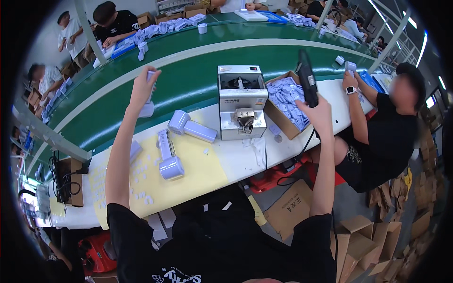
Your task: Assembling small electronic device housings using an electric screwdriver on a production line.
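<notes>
1. Head view, landmark: the machine, a boxy metal unit, is stood upright on the bench, beside the green belt.
2. Left of the machine, a white device is held over the belt by the left hand. The fingers are closed around its slim part, presumably because this is easily spanned.
3. Right of the machine, a black tool is held nearly upright by the right hand. Its lower end is gripped by the curled fingers; its upper end is thus, it seems, kept clear of the carton.
4. Just left of the machine, a second device and a third device are laid down, probably for easy reach.
5. Farther left of the machine, small parts are spread on the yellow sheet, perhaps so that each can be picked singly.
6. Just right of the machine, white pieces are heaped in the carton, whose walls presumably prevent spilling.
</notes>
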Demonstrator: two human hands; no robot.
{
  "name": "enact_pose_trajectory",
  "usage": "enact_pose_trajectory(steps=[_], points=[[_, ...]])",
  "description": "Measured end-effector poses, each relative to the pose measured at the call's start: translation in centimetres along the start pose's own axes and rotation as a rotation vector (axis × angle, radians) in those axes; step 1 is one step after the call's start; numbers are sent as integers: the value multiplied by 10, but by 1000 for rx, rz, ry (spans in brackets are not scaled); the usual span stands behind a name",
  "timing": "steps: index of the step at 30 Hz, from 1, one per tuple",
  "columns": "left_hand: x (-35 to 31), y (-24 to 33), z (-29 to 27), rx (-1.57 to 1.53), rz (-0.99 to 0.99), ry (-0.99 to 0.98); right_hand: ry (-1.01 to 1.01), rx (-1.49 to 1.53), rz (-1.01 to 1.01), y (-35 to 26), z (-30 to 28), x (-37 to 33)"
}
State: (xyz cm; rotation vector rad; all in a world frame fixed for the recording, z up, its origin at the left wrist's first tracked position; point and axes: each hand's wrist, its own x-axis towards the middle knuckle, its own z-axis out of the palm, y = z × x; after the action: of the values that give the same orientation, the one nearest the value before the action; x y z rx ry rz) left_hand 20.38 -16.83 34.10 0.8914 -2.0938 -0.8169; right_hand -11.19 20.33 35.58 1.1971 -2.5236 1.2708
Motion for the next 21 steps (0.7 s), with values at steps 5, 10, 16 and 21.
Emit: enact_pose_trajectory(steps=[5,10,16,21], points=[[37,-56,27,521,283,1,-85,-351,-6,38,23,-2],[30,-10,40,506,503,-161,-88,-502,68,22,28,-6],[-68,71,55,444,644,-845,-44,-548,69,25,35,-10],[-99,38,68,620,833,-703,111,-328,-126,31,28,-10]])
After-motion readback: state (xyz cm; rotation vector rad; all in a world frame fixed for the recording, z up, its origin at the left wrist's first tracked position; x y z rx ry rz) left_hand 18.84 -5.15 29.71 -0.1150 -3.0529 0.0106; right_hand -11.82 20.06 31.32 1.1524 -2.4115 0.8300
